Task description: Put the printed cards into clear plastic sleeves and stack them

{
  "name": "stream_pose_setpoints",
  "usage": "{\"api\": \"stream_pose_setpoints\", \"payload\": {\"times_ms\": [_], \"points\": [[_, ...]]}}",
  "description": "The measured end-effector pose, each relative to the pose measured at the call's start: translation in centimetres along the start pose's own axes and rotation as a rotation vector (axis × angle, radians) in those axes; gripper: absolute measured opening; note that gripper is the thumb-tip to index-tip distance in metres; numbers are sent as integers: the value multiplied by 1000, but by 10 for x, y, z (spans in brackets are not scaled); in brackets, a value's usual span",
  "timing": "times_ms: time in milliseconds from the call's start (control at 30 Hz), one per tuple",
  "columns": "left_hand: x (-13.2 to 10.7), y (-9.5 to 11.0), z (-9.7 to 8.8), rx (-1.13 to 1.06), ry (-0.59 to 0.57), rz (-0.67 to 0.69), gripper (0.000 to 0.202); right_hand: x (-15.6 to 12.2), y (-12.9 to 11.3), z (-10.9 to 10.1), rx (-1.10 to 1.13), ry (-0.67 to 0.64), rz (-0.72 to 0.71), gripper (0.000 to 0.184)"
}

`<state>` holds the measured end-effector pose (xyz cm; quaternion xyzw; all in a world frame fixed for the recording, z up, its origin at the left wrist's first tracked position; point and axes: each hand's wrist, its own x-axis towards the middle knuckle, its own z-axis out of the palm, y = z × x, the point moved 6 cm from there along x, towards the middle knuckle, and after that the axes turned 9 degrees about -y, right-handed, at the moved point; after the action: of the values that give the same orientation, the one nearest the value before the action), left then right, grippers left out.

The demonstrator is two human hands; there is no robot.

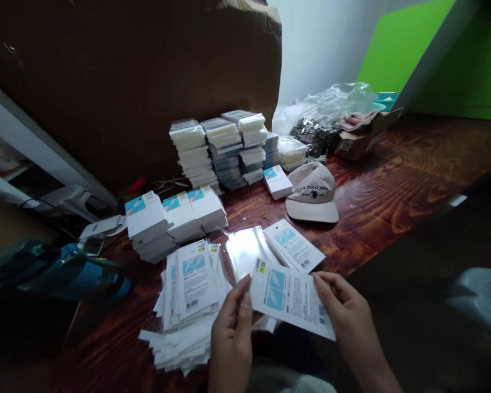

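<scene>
A printed white card with blue pictures, text and a barcode is held up in front of me, tilted. My left hand pinches its left end, and my right hand grips the right end. Just beyond it lies a clear plastic sleeve stack, shiny under the light. Beside that, a small stack of similar cards rests on the table. To the left of my left hand is a loose pile of packed cards, with white strips fanned out at its lower edge.
White card stacks stand at the left, and taller stacks behind. A cap sits near a small card stack. Further back are a plastic bag and an open carton. A blue bottle is at left, a stool at right.
</scene>
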<state>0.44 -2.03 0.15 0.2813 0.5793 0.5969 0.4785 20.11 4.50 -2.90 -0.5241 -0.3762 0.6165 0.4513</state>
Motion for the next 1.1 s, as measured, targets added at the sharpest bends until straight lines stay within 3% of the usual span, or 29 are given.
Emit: {"api": "stream_pose_setpoints", "payload": {"times_ms": [167,300,400,533,733,1033,1100], "points": [[-7,-7,10,29,-5,25,51,-7,5,11,38,104,-60,38],[-4,1,-6,-160,142,139,75,-6,12,12,155,98,-41,39],[1,6,-18,-290,186,103,74,-7,12,17,212,49,-27,36],[6,14,-26,-338,166,10,60,-15,5,33,110,-40,-28,32],[5,21,-24,-336,75,-59,39,-20,-16,36,-47,-35,-100,31],[-11,2,5,-274,-67,-203,49,-25,-25,44,-36,-23,-122,32],[-10,5,3,-281,-47,-190,48,-24,-17,44,15,-128,-75,30]]}}
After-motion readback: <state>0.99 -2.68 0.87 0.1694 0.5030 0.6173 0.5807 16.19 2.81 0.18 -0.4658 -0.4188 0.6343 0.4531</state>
